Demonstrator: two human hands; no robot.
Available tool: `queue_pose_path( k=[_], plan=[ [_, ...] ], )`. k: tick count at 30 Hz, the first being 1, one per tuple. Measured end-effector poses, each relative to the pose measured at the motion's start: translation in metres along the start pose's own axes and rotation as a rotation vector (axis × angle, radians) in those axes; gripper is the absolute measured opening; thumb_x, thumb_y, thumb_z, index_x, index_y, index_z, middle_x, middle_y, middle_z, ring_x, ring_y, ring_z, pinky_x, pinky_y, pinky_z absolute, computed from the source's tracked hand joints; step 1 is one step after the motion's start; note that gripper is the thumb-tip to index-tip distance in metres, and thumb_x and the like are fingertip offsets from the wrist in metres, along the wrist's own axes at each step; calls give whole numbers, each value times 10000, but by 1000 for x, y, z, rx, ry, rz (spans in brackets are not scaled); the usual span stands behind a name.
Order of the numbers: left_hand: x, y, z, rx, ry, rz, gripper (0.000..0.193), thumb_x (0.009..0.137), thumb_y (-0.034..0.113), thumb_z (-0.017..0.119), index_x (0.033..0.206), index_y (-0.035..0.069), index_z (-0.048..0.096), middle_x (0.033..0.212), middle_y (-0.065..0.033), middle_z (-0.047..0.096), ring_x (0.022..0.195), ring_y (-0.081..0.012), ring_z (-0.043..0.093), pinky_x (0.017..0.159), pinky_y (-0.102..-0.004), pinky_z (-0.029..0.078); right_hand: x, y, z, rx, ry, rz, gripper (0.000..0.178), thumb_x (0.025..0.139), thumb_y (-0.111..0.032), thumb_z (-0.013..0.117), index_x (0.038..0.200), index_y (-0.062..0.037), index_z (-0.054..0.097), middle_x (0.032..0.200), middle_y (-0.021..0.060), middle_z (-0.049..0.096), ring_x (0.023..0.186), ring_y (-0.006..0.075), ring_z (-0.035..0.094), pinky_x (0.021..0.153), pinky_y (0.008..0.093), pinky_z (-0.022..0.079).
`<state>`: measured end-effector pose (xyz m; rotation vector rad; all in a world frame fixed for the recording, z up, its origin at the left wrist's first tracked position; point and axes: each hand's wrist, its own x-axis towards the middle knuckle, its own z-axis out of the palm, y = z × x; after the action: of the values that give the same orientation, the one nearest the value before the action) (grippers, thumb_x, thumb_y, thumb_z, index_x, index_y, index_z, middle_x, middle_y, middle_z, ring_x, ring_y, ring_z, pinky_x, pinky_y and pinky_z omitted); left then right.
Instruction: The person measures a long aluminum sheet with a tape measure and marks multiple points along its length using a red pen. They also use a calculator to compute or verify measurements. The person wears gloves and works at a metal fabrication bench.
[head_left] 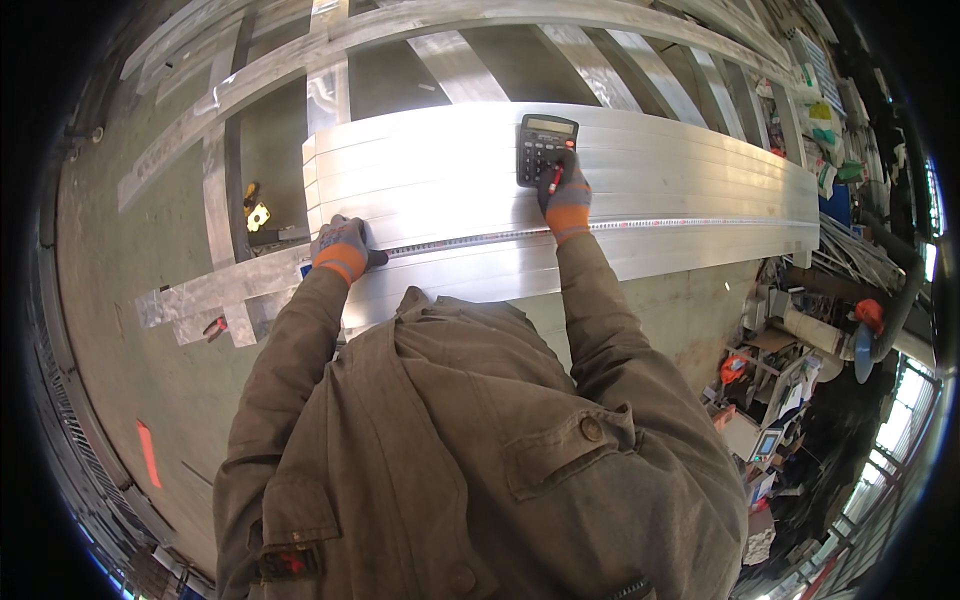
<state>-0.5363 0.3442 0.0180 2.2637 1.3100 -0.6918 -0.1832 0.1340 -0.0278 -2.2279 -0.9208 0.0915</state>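
Note:
My left hand (342, 250), in a grey and orange glove, rests on the left end of a row of silver metal profiles (440, 170). Its thumb stands apart from the fingers, beside a stretched-out measuring tape (480, 239). The tape runs lengthwise along the profiles toward the right. A small blue thing (305, 269) shows at the wrist, too little to identify. My right hand (570, 205), gloved alike, is closed round a red pen (556, 180) over the lower right of a black calculator (534, 160). The calculator lies on the profiles; the hand covers some keys.
Beneath the profiles is a metal rack with long beams (270, 85) and crossbars. Red-handled pliers (214, 328) lie at the left, and a yellow and black tool (256, 212) sits farther back. At the right stands a cluttered bench (775, 345); a red strip (148, 452) marks the floor.

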Motion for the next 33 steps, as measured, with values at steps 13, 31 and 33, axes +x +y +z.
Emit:
queue_pose_path(
  k=[13,31,33],
  plan=[
    [1,-3,0,10,31,25,703,744,588,1018,1209,108,800,1392,-193,695,1338,-425,664,1145,-513,553,-29,12,-11,-104,-167,134,342,1032,-119,664,1373,-102,650,1141,203,795,1031,460,775,891,562,615],
    [-5,0,-3,19,18,20,716,767,628,993,1214,107,791,1411,-204,687,1362,-438,657,1161,-528,545,3,-4,-3,-25,-10,35,225,1017,-106,693,1240,-133,682,1108,164,816,1031,448,789,880,514,624],
    [-4,-1,-2,16,17,33,708,765,619,998,1204,104,791,1395,-208,691,1353,-439,660,1158,-528,546,0,-3,-8,-33,28,4,220,1019,-106,690,1239,-124,680,1101,165,816,1021,461,787,878,524,625]
  ],
)
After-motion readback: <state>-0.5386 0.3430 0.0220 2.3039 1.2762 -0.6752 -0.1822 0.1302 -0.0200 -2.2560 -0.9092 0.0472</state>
